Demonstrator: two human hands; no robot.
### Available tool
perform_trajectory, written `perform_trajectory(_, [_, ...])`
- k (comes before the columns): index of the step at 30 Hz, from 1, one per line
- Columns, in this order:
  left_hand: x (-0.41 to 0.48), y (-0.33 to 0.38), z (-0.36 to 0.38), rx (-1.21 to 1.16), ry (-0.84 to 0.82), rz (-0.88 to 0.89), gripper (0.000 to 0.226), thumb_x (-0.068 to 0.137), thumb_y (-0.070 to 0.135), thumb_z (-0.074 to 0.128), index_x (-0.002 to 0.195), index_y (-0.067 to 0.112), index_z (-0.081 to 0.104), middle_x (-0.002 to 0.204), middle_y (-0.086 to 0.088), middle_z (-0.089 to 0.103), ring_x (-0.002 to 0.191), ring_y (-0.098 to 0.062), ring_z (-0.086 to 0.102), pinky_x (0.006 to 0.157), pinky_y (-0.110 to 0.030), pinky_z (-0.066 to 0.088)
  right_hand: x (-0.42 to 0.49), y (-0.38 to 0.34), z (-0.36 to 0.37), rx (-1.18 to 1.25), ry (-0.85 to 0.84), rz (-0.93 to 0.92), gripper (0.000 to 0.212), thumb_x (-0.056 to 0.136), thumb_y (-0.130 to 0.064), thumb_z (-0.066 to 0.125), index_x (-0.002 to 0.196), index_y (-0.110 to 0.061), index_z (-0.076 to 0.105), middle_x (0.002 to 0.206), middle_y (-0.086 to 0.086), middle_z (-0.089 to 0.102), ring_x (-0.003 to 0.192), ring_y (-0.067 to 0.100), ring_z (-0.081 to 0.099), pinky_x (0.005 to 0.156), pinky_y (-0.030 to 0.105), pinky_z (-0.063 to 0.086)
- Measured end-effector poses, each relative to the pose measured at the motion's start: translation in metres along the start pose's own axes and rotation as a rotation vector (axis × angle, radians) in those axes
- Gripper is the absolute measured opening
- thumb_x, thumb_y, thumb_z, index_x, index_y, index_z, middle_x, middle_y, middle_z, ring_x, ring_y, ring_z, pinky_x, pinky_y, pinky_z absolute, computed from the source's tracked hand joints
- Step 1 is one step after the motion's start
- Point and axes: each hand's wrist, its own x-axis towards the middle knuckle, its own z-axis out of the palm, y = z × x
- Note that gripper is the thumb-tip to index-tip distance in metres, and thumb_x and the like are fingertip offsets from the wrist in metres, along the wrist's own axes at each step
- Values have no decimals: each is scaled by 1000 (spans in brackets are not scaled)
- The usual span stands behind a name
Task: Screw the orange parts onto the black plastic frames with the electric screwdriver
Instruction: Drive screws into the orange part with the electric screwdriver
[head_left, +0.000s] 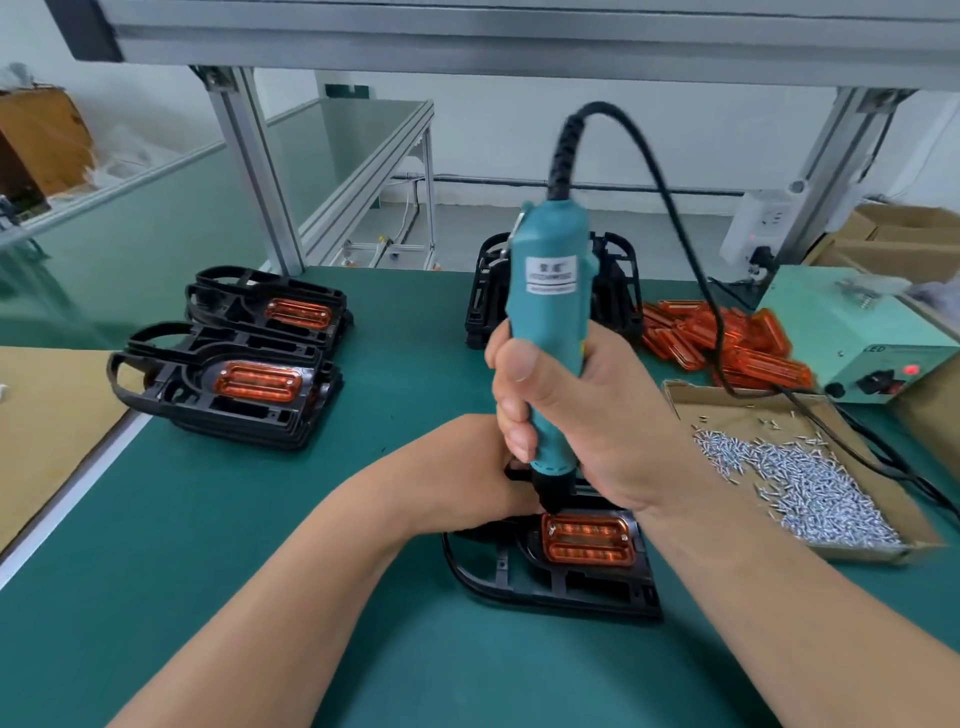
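Note:
My right hand (587, 415) grips the teal electric screwdriver (550, 322) upright, its black tip down at the top left corner of an orange part (587, 540). That part sits in a black plastic frame (561, 582) lying on the green mat in front of me. My left hand (467, 473) rests on the frame's far left end, just beside the tip; its fingers are hidden behind the screwdriver and my right hand.
Two stacks of frames with orange parts fitted (228, 384) (270, 306) stand at the left. A stack of bare black frames (550, 291) is behind the screwdriver. Loose orange parts (727, 338), a cardboard tray of screws (800, 478) and a power supply box (852, 338) lie right.

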Motion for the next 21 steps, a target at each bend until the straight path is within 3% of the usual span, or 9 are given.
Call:
perform_trajectory(4, [-1, -2, 1, 9, 16, 11, 20, 88, 25, 64, 79, 9, 57, 82, -16, 65, 82, -37, 61, 73, -52, 54, 3, 6, 4, -51, -19, 21, 54, 97, -47, 76, 93, 2, 52, 66, 26, 47, 53, 30, 45, 53, 36, 42])
perform_trajectory(6, [0, -2, 1, -16, 11, 3, 19, 88, 23, 66, 76, 12, 56, 78, -14, 64, 71, -30, 57, 69, -48, 56, 3, 7, 4, -56, -2, 20, 50, 97, -42, 74, 91, 3, 51, 65, 25, 46, 52, 30, 44, 53, 37, 42])
perform_trajectory(8, [1, -2, 0, -40, 15, -5, 22, 87, 21, 67, 71, 17, 52, 73, -11, 60, 63, -16, 49, 62, -40, 49, 3, 8, 3, -36, 11, 21, 53, 97, -40, 75, 91, 5, 49, 65, 28, 43, 51, 29, 42, 52, 36, 42])
perform_trajectory(10, [1, -2, 0, -37, 13, -15, 25, 87, 18, 67, 68, 19, 50, 68, -7, 55, 61, -12, 45, 57, -34, 44, 3, 8, 2, -31, 10, 21, 51, 97, -38, 75, 88, 4, 49, 63, 27, 43, 50, 30, 41, 52, 34, 41])
perform_trajectory(13, [0, -2, 1, -29, 11, -22, 22, 89, 15, 65, 73, 8, 50, 68, -12, 52, 61, -11, 40, 55, -34, 41, 3, 10, 3, -45, -13, 40, 41, 99, -35, 75, 81, -6, 52, 61, 23, 44, 50, 31, 40, 53, 34, 41])
perform_trajectory(15, [0, -4, 1, -22, 18, -18, 24, 89, 11, 64, 74, 3, 47, 66, -3, 46, 60, -10, 36, 53, -28, 37, 4, 10, 4, -43, -31, 60, 39, 99, -33, 75, 79, -9, 53, 61, 21, 44, 50, 30, 40, 52, 34, 41])
perform_trajectory(21, [5, -7, 1, -24, 10, -58, 39, 85, 16, 66, 58, 36, 47, 58, 15, 47, 57, -6, 41, 56, -23, 38, 0, 8, -3, 42, -47, 45, 29, 99, -25, 73, 79, -12, 55, 63, 16, 42, 49, 26, 39, 51, 31, 42])
